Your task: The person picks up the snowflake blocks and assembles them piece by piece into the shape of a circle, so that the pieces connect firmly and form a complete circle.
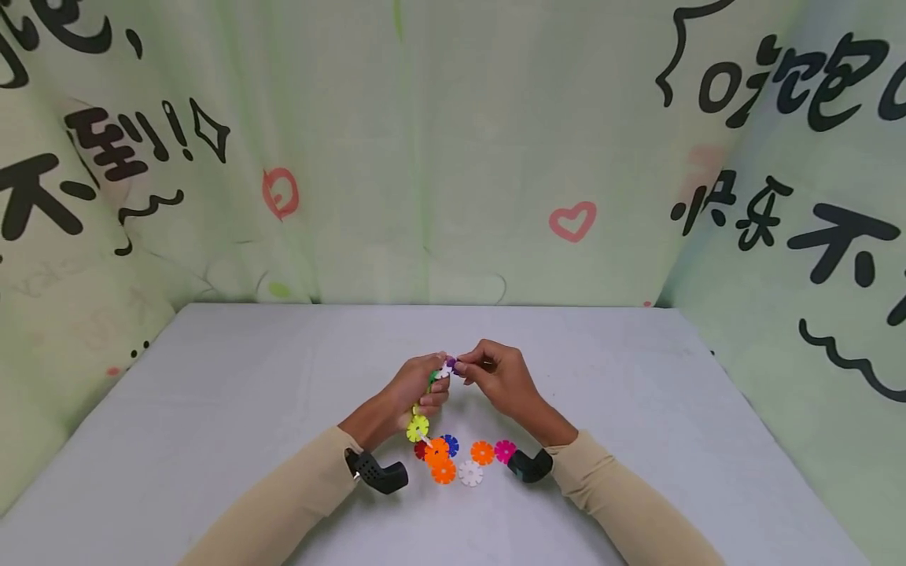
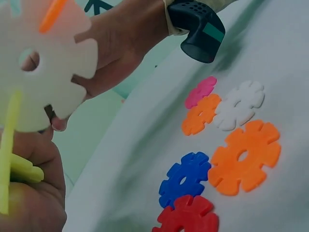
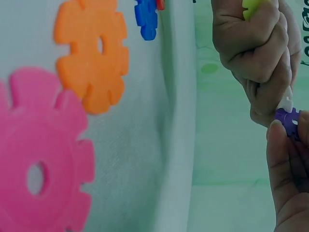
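Observation:
The left hand (image 1: 418, 385) grips a chain of interlocked notched plastic discs. Around its fingers show a green disc (image 1: 433, 379) and a yellow disc (image 1: 418, 428). Below the hand hangs the chain's lower end, with a white disc (image 2: 72, 58) that joins yellow to an orange disc (image 1: 436, 452). Between thumb and fingers, the right hand (image 1: 499, 377) pinches a purple disc (image 3: 288, 121). That disc touches a white disc (image 3: 287, 100) sticking out of the left hand's fingertips. Whether their notches are locked together cannot be made out.
Loose discs lie on the white table (image 1: 283, 393) below the hands: red (image 2: 190, 217), blue (image 2: 183, 179), orange (image 2: 244, 157), white (image 1: 470, 473), another orange (image 1: 483, 453) and pink (image 1: 505, 450). A printed curtain (image 1: 481, 157) surrounds the table's back and sides.

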`<state>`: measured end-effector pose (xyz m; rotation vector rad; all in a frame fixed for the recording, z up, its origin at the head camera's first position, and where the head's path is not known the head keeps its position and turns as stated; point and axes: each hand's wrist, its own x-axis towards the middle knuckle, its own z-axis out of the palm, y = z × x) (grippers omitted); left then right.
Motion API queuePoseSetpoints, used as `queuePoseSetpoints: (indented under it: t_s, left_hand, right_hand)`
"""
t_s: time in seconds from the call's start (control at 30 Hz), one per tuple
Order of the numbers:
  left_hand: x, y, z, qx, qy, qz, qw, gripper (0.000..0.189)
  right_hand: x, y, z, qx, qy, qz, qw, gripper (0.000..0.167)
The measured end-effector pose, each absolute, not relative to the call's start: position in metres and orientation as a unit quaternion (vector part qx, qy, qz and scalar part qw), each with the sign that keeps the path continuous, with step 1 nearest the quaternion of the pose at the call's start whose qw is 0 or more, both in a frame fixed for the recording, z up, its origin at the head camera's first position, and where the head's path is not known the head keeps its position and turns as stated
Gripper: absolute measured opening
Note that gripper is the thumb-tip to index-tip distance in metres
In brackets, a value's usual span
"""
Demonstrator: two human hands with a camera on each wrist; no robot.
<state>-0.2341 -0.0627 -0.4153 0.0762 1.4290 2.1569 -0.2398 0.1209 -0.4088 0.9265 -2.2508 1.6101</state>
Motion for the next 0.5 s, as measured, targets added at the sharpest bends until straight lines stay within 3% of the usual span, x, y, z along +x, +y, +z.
queuePoseSetpoints:
  t_s: [0.3, 0.5]
  left_hand:
    - [-0.235, -0.068, -0.403, 0.078, 0.556, 0.769, 0.306, 0.029]
    - [-0.233, -0.071, -0.402, 0.098, 0.579, 0.746, 0.314, 0.031]
  right_hand:
    - [-0.226, 0.125, -0.382, 0.308, -0.761, 0.569, 0.039, 0.009]
    - [-0.214, 0.122, -0.371, 0.32, -0.766, 0.556, 0.048, 0.007]
